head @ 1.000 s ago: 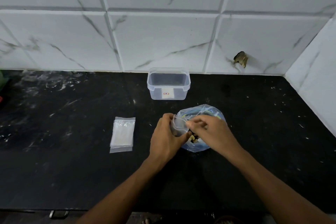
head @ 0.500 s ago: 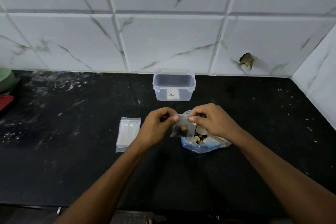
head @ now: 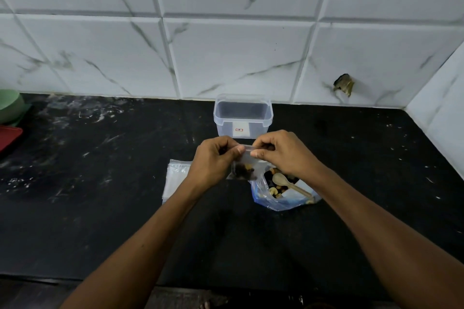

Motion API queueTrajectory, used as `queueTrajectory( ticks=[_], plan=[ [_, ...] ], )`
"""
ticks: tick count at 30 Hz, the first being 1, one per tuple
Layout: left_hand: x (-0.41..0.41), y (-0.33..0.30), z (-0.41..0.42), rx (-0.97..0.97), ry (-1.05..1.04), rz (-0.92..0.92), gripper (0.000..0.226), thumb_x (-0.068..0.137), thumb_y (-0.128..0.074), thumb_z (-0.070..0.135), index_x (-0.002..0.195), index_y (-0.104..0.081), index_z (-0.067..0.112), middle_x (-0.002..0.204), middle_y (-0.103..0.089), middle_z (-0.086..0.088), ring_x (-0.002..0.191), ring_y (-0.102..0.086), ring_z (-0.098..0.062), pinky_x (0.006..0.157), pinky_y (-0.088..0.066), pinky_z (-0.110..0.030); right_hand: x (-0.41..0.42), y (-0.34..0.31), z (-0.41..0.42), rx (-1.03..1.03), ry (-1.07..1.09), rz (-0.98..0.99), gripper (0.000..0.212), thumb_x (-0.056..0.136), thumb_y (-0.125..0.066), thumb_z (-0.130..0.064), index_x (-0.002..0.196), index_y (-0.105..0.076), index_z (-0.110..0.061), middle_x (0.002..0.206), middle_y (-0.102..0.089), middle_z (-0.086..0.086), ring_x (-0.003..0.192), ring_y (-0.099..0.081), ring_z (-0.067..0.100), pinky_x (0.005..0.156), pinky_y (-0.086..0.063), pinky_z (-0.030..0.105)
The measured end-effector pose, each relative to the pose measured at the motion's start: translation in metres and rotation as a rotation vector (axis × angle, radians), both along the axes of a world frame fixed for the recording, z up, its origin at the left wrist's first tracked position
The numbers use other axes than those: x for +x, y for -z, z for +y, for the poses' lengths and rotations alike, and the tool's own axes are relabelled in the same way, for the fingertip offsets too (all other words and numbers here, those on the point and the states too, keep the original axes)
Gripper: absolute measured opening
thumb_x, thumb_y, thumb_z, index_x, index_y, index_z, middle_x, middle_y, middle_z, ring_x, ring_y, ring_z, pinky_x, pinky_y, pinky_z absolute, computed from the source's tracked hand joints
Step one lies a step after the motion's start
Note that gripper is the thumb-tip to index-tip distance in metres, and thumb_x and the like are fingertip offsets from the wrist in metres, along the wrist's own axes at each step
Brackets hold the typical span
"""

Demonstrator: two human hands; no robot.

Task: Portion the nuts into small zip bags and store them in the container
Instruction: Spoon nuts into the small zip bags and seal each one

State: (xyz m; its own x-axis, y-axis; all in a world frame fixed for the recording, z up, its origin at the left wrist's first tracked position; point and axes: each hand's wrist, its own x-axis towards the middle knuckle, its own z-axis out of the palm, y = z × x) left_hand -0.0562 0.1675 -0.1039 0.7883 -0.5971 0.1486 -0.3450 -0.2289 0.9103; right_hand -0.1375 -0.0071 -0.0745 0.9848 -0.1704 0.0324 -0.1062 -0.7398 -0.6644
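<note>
My left hand (head: 212, 162) and right hand (head: 283, 153) pinch the top of a small zip bag (head: 244, 167) of nuts, above the bench (head: 100, 208), near the back edge.

Left hand (head: 213, 162) and right hand (head: 283, 153) raised together, fingers (head: 239, 150) pinched

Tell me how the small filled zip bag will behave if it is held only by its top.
Small zip bag: probably floppy, since the thin film sags between left hand and right hand. Likely bottom-heavy: the nuts sit low.
</note>
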Motion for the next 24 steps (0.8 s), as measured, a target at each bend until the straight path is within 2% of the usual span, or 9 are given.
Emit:
queueTrajectory(
  ticks=[3,8,10,14,18,24],
  plan=[
    [0.005,0.005,0.008,-0.025,0.001,0.054,0.011,0.09,-0.067,0.017,0.081,-0.071,0.018,0.081,-0.072,-0.008,0.08,-0.069,-0.028,0.079,-0.056,-0.054,-0.002,0.003,-0.003,-0.039,0.006,-0.003,0.005,0.086,-0.07,-0.022,0.086,-0.075,-0.02,0.077,-0.071,-0.006,0.071,-0.065,0.008,0.064,-0.048,0.023],
    [0.007,0.007,0.013,-0.034,0.013,0.053,0.012,0.091,-0.066,0.017,0.08,-0.071,0.017,0.081,-0.072,-0.01,0.081,-0.069,-0.03,0.079,-0.056,-0.056,-0.002,0.003,0.002,0.002,0.001,-0.011,0.006,0.087,-0.069,-0.021,0.086,-0.074,-0.02,0.075,-0.071,-0.004,0.07,-0.066,0.007,0.065,-0.052,0.02],
    [0.008,0.006,0.015,-0.052,0.035,0.105,0.011,0.09,-0.066,0.014,0.082,-0.072,0.016,0.084,-0.072,-0.011,0.084,-0.069,-0.032,0.081,-0.056,-0.055,-0.003,0.002,0.003,-0.012,-0.014,-0.006,0.005,0.086,-0.07,-0.021,0.085,-0.074,-0.02,0.076,-0.071,-0.003,0.071,-0.067,0.008,0.067,-0.054,0.023],
    [0.009,0.004,0.02,-0.03,0.112,0.173,0.013,0.09,-0.064,0.008,0.094,-0.071,0.018,0.095,-0.072,-0.003,0.094,-0.069,-0.021,0.084,-0.059,-0.043,0.0,0.002,0.004,-0.014,-0.044,0.026,0.005,0.085,-0.07,-0.021,0.086,-0.074,-0.02,0.075,-0.071,-0.003,0.071,-0.068,0.008,0.069,-0.057,0.025],
    [0.013,0.007,0.025,0.055,0.045,0.077,0.01,0.091,-0.065,0.013,0.087,-0.073,0.017,0.086,-0.074,0.0,0.084,-0.069,-0.016,0.081,-0.058,-0.04,0.001,0.006,0.005,0.099,-0.072,0.1,0.004,0.085,-0.071,-0.017,0.086,-0.074,-0.019,0.071,-0.069,-0.006,0.065,-0.064,0.0,0.06,-0.052,0.016],
    [0.012,0.002,0.028,0.142,0.061,0.005,0.004,0.092,-0.065,0.019,0.093,-0.068,0.02,0.091,-0.07,0.005,0.085,-0.067,-0.006,0.072,-0.055,-0.02,0.004,0.005,0.011,0.013,-0.059,0.037,0.005,0.087,-0.069,-0.017,0.084,-0.074,-0.018,0.069,-0.069,-0.009,0.066,-0.064,-0.002,0.06,-0.047,0.008]
  ],
)
